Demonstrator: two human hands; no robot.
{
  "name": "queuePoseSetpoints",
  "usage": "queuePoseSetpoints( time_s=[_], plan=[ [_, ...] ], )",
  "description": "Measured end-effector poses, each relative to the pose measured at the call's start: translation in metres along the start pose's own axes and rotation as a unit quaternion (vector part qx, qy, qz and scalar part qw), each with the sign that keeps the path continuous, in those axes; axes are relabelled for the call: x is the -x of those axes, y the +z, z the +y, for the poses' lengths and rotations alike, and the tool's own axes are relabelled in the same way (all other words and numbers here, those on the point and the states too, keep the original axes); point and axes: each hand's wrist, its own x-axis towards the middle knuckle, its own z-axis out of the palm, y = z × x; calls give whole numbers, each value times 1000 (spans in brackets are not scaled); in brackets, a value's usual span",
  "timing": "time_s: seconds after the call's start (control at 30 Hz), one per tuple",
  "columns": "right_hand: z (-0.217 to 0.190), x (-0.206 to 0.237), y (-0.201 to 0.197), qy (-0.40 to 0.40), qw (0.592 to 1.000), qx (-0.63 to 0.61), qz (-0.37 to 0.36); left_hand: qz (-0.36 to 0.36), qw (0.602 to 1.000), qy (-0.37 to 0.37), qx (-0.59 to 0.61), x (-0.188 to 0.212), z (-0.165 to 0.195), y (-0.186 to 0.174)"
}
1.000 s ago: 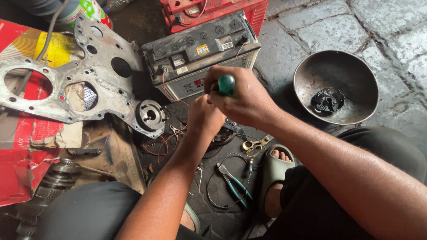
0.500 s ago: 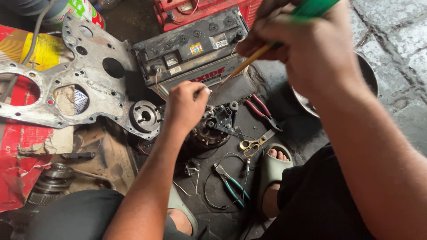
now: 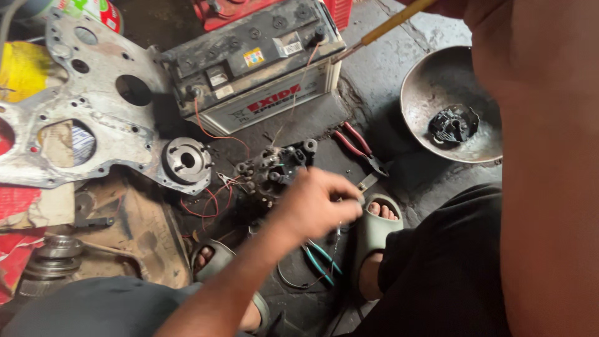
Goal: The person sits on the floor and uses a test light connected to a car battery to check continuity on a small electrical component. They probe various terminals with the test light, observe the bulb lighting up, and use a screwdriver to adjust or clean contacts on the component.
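Left hand (image 3: 318, 203) low at centre, fingers curled, pinching something thin I cannot make out, touching the near right side of a dark wired alternator part (image 3: 271, 171), right hand mostly out of frame at far top holding a yellow-shafted screwdriver (image 3: 390, 26) angled toward the car battery (image 3: 253, 59), red pliers (image 3: 355, 146) just right, metal bowl (image 3: 437, 93) far right.

Battery (image 3: 253, 65): grey-topped, beside the metal plate (image 3: 87, 118).
Bowl (image 3: 446, 103): round, dark part inside.
Red pliers (image 3: 359, 146): on floor.
Green pliers (image 3: 321, 259): near sandal (image 3: 374, 234).
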Motion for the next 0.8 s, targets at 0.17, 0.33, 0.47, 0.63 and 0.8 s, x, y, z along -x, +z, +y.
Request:
queuePoseSetpoints(
  time_s=[0.17, 0.33, 0.47, 0.63, 0.8],
  plan=[
    [8, 10, -13, 12, 1000, 8, 9, 7, 991, -67, -120, 10, -76, 92],
    [-27, 4, 25, 18, 999, 16, 26, 180, 942, -213, -184, -29, -143, 136],
    [-70, -9, 70, 33, 998, 43, 42, 313, 912, -232, -132, -68, -163, 141],
    [-101, -28, 116, 102, 982, 138, 79, 376, 902, -191, -96, -84, -163, 119],
    [-115, -40, 133, 215, 898, 369, 108, 227, 962, -86, -124, -51, -148, 125]
  ],
)
